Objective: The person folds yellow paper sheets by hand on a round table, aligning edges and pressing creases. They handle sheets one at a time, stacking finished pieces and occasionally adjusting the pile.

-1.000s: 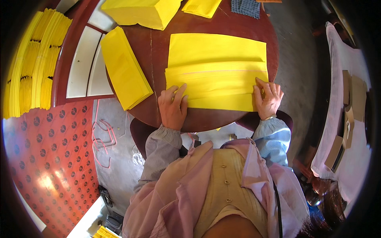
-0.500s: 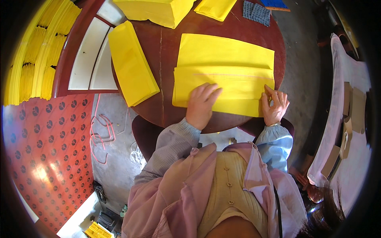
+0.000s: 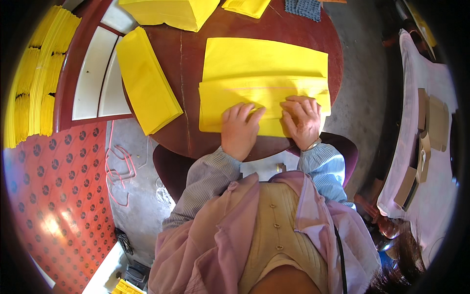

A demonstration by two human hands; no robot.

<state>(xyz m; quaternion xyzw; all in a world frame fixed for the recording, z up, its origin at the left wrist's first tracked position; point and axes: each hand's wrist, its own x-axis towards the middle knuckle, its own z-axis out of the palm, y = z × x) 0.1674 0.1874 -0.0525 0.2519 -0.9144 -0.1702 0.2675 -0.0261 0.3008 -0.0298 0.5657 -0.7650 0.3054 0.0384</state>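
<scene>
A bright yellow folded sheet [image 3: 264, 59], perhaps paper or cloth, lies in front of me on a round dark red table. Its near part is doubled over, making a raised band across the middle with a thin pinkish line. My left hand [image 3: 240, 131] rests on the near edge of the sheet, left of centre, fingers stretched forward. On the right part of the folded band lies my right hand [image 3: 302, 120], its fingers slightly bent and spread over the surface. Neither hand grips anything. What lies under the palms is hidden.
A folded yellow stack [image 3: 149, 81] lies left on the table [image 3: 193, 98]. Behind it stand a large yellow pile [image 3: 169, 12], a smaller yellow bundle [image 3: 247, 7] and a grey-blue textured pad [image 3: 302, 10]. Cardboard pieces [image 3: 437, 122] rest on a pale cloth-covered surface at right.
My right hand has moved left from the sheet's right edge and now lies on the folded band. My left hand stays near the front edge. The whole view has shifted slightly.
</scene>
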